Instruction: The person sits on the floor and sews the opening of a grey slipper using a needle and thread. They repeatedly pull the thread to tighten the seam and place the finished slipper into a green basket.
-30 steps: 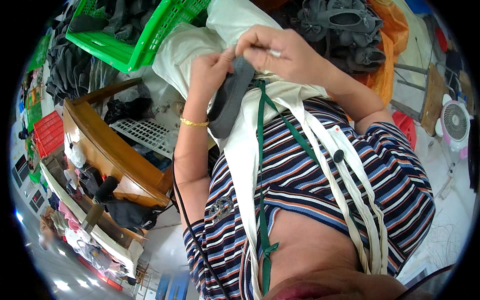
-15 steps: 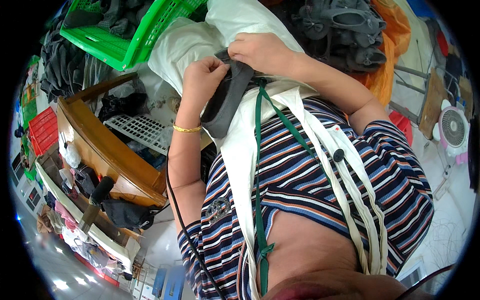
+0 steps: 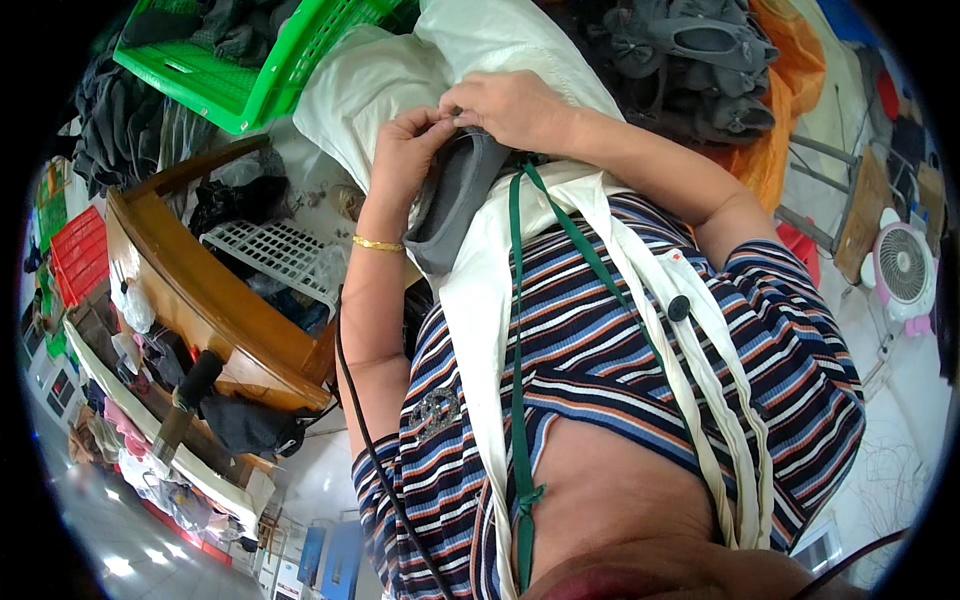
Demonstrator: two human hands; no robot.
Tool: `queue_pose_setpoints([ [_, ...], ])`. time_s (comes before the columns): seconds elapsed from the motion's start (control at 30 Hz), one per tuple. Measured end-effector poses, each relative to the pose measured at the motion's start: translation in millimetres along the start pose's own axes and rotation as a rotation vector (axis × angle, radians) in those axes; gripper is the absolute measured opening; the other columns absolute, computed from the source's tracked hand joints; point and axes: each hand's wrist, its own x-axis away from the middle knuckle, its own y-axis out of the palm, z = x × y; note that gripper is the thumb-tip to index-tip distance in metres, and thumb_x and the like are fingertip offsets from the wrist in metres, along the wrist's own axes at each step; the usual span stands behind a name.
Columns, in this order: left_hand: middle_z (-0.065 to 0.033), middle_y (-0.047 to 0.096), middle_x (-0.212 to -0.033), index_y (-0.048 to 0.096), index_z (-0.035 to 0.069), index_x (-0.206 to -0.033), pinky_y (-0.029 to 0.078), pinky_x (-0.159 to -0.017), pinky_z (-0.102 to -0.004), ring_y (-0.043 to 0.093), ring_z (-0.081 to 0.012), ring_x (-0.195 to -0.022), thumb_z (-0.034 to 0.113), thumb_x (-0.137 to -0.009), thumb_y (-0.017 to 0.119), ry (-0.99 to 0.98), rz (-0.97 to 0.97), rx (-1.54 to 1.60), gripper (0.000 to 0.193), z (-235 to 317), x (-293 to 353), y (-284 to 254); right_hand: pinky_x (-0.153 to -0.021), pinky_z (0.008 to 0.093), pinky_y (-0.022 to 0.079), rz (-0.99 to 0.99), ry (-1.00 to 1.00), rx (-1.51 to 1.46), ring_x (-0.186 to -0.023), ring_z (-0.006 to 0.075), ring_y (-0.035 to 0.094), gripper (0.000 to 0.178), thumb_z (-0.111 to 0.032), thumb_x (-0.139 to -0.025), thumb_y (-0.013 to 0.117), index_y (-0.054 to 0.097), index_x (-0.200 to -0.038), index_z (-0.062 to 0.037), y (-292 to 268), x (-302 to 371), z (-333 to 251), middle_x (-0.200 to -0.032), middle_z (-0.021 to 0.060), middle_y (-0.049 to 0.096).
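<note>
A grey cloth shoe (image 3: 462,185) lies across my lap, its opening facing up. At the shoe's far end, my left hand (image 3: 405,150) pinches with thumb and forefinger beside the edge. My right hand (image 3: 512,108) is closed too, its fingertips meeting the left ones at that same end. Whatever small bit lies between the fingertips is too small to make out. Beneath the shoe spreads a white apron (image 3: 475,285) with green ties.
Several dark grey shoes (image 3: 705,45) are piled at the far right beside orange cloth (image 3: 795,80). A green basket (image 3: 245,105) with grey pieces stands far left. On the left are a wooden stool frame (image 3: 210,300) and a white plastic grid (image 3: 270,255). A fan (image 3: 903,262) stands right.
Both hands have shifted slightly, and the fingertips now meet at the shoe's far end. The right hand moved a little left. The shoe has turned so that more of its inside shows.
</note>
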Motion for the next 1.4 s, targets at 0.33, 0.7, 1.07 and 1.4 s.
queue_pose_setpoints([
  [0.33, 0.0047, 0.06, -0.079, 0.066, 0.007, -0.094, 0.034, -0.058, -0.0187, 0.047, -0.0036, -0.066, 0.017, -0.092, 0.065, -0.079, -0.035, 0.289, 0.011, -5, 4, -8, -0.061, 0.0248, 0.045, -0.003, 0.423, -0.474, -0.064, 0.0074, 0.055, 0.014, -0.018, -0.098, 0.054, 0.057, -0.097, -0.0044, -33, 8, 31, -0.076, 0.0002, 0.06],
  [0.7, 0.0007, 0.059, -0.067, 0.057, 0.006, -0.077, 0.038, -0.046, -0.0222, 0.05, -0.0066, -0.052, 0.02, -0.082, 0.076, 0.047, 0.156, -0.172, 0.024, -8, -12, 12, -0.059, 0.0297, 0.047, 0.082, 0.351, -0.36, -0.061, 0.0141, 0.06, 0.015, -0.017, -0.093, 0.058, 0.059, -0.097, -0.0026, -31, 22, 34, -0.068, 0.0069, 0.064],
  [1.07, -0.006, 0.06, -0.064, 0.062, -0.001, -0.084, 0.047, -0.053, -0.0308, 0.055, -0.0126, -0.054, 0.027, -0.076, 0.079, 0.261, 0.258, -0.493, 0.034, -2, -15, 9, -0.064, 0.0184, 0.042, -0.047, -0.034, -0.624, -0.07, 0.0045, 0.049, 0.012, -0.009, -0.097, 0.055, 0.055, -0.105, -0.001, -96, 16, -60, -0.081, -0.0003, 0.056],
  [1.4, -0.0054, 0.067, -0.074, 0.064, 0.002, -0.082, 0.043, -0.046, -0.0223, 0.054, -0.0083, -0.053, 0.025, -0.089, 0.068, -0.079, -0.126, 0.032, 0.025, 21, -5, 10, -0.07, 0.0244, 0.048, -0.469, 0.088, -0.798, -0.075, 0.0095, 0.061, 0.008, -0.01, -0.092, 0.062, 0.061, -0.095, -0.0024, -79, 15, -76, -0.08, 0.0025, 0.062],
])
